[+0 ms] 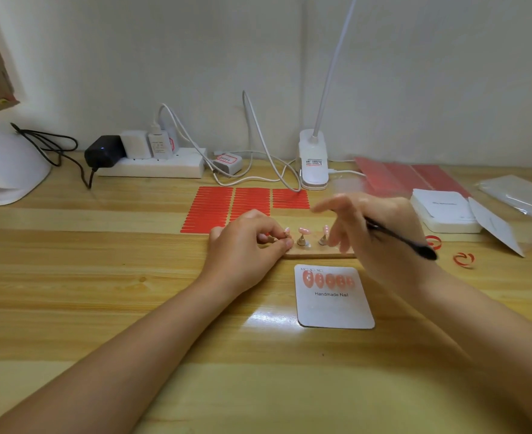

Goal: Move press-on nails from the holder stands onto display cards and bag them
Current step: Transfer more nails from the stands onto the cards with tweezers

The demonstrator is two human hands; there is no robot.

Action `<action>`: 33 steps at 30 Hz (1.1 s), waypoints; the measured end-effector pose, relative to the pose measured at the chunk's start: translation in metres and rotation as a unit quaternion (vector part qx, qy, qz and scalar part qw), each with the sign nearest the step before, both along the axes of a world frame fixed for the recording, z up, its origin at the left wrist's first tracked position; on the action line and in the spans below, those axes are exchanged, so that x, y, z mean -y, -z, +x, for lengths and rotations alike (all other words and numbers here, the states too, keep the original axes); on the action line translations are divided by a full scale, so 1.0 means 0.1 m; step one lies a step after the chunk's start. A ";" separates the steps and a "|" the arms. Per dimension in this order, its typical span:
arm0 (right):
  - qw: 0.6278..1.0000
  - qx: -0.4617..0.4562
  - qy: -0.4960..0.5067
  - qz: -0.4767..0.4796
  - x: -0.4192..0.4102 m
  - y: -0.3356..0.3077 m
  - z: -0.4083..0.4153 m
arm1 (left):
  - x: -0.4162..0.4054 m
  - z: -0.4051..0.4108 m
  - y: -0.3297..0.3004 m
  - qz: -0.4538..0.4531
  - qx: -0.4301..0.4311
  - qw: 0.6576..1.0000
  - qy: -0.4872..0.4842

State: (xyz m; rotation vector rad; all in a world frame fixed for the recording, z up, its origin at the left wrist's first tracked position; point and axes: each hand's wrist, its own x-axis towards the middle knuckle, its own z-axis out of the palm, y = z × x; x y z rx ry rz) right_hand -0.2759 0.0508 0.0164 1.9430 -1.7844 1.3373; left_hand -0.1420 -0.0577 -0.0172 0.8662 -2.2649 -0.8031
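1. The left hand [245,242] rests on the surface [101,308] at the left end of the wooden holder base [317,253]. Its thumb and forefinger are drawn together in a pinch around the leftmost press-on nail [286,230] or the stand under it; which of the two it grips is too small to tell.
2. The right hand [374,233] hovers over the right end of the base, blurred. A thin black tool [405,241] is tucked in its grip, while the forefinger and the fingers nearest the stands are spread loosely.
3. Two more pink nails sit on metal holder stands: the middle nail [303,230] and the right nail [325,229], which lies just beside the right hand's fingertips.
4. The display card [335,297], printed "Handmade Nail", lies on the surface just in front of the base, nearer the person. A row of five pink nails already fills its top edge.
5. The relation that matters: the pinched nail lies at the left hand's fingertips, and the card sits toward the person and slightly right of it. The left hand is plainly the nearer one; I judge the next move to be lifting that nail off and carrying it back to the card.
6. Red adhesive strips [245,205] lie beyond the base.
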 end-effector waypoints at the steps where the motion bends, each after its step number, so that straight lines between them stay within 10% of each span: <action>1: 0.999 -0.030 0.013 0.004 0.04 0.00 0.00 | 0.00 0.00 0.00 0.000 0.001 1.000 0.001; 20: 0.986 0.106 -0.037 0.123 0.32 0.16 0.05 | 0.00 0.00 -0.02 -0.003 0.008 1.000 -0.003; 33: 0.992 0.029 -0.041 0.112 0.30 0.15 0.02 | -0.04 0.02 -0.09 0.020 -0.013 1.000 0.009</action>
